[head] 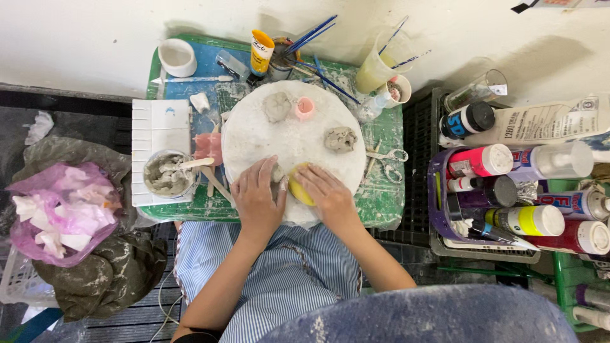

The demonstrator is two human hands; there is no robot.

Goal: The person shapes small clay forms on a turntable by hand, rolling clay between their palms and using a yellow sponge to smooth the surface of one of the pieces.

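A round white board (254, 136) lies on a small green table (384, 203). My left hand (257, 200) rests at the board's near edge, fingers curled over a small grey clay lump (277, 173). My right hand (330, 194) lies beside it, gripping a yellow sponge (297, 189) that touches the clay. Two more grey clay pieces sit farther back, one (277, 105) near the far edge and one (340, 139) at the right. A small pink cup (305, 108) stands between them.
A bowl of grey slip with a wooden stick (166, 174) sits on a white palette at left. Scissors (387, 156) lie right of the board. Brushes, jars and a white cup (177, 57) line the back. Paint bottles (527, 219) fill crates at right; a pink bag (60, 209) lies left.
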